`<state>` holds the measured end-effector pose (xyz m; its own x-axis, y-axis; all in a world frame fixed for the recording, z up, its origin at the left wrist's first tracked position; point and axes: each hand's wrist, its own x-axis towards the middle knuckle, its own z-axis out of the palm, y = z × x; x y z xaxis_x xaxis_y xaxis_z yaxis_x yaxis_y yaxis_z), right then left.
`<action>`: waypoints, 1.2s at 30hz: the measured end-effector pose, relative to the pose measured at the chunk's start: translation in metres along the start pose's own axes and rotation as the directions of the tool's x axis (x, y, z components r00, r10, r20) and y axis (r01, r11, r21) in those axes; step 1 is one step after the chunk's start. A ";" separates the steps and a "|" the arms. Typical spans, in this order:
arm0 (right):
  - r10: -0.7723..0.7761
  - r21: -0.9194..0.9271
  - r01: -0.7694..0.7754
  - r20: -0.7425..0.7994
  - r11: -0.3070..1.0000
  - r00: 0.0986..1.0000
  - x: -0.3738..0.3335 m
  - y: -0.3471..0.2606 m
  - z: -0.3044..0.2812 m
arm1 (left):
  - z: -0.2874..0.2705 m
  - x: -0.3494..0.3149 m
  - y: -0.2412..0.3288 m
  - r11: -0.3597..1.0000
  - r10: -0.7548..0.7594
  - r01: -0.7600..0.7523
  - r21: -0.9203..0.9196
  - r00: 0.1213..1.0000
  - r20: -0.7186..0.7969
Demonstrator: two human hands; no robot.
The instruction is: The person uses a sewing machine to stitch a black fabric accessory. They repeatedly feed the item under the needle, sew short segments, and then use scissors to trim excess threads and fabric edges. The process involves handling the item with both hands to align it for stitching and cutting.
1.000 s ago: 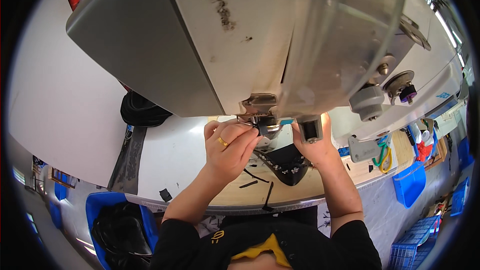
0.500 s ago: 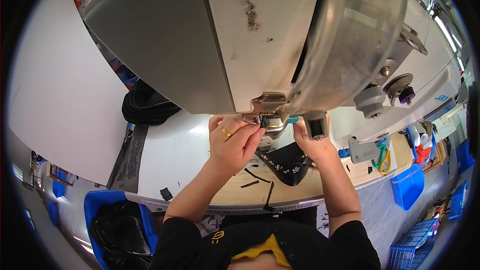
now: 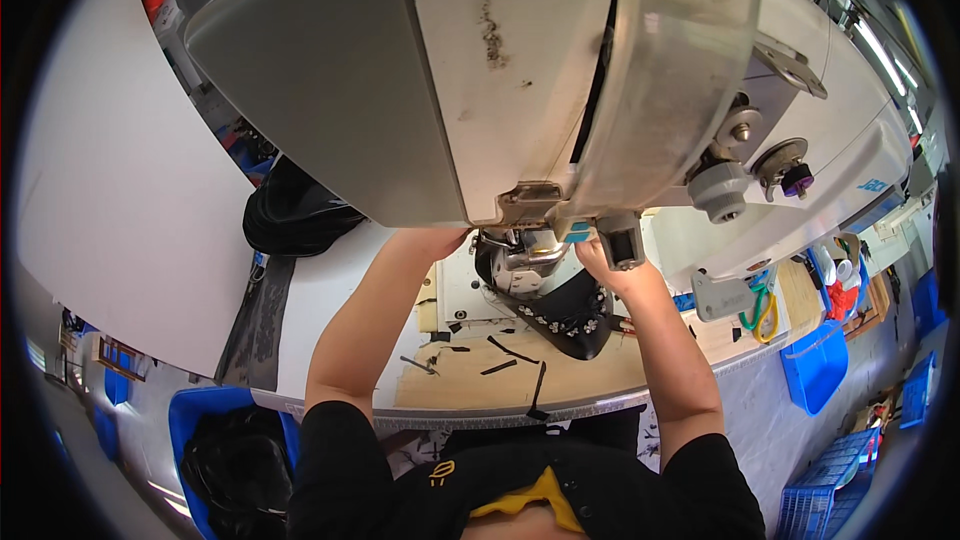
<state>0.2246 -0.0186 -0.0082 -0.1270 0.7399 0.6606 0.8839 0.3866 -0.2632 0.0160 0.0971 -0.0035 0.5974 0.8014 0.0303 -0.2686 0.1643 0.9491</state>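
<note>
A black shoe upper (image 3: pixel 577 322) with small pale beads along its edge lies under the sewing machine's presser foot (image 3: pixel 520 258). Its pointed end faces me, and its far part runs out of sight beneath the machine. My left hand (image 3: pixel 440 241) reaches in behind the machine head (image 3: pixel 520 80); only its wrist side shows, and its fingers are hidden. My right hand (image 3: pixel 612 268) is at the right edge of the upper, close by the foot. A metal part hides much of that hand, so its grip is unclear.
Black strips (image 3: pixel 540 390) and scraps lie on the wooden table edge (image 3: pixel 470 370). Black pieces (image 3: pixel 295 210) are heaped at the left; more fill a blue bin (image 3: pixel 185 410) below. Scissors (image 3: pixel 766 315) and a blue tray (image 3: pixel 815 365) are at the right.
My left hand has moved from in front of the needle area up behind the machine head, uncovering the upper's left side. My right hand has shifted slightly left and upward.
</note>
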 end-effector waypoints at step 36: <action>-0.010 0.177 0.059 -0.267 0.982 0.964 -0.028 -0.078 -0.002 | -0.011 -0.049 -0.032 0.016 0.811 -0.445 0.896 0.529 0.248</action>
<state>0.1601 -0.0707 -0.0055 -0.0111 0.5624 0.8268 0.7813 0.5209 -0.3439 -0.0132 0.0588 -0.0389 0.2856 0.4149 0.8639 0.4066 -0.8687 0.2828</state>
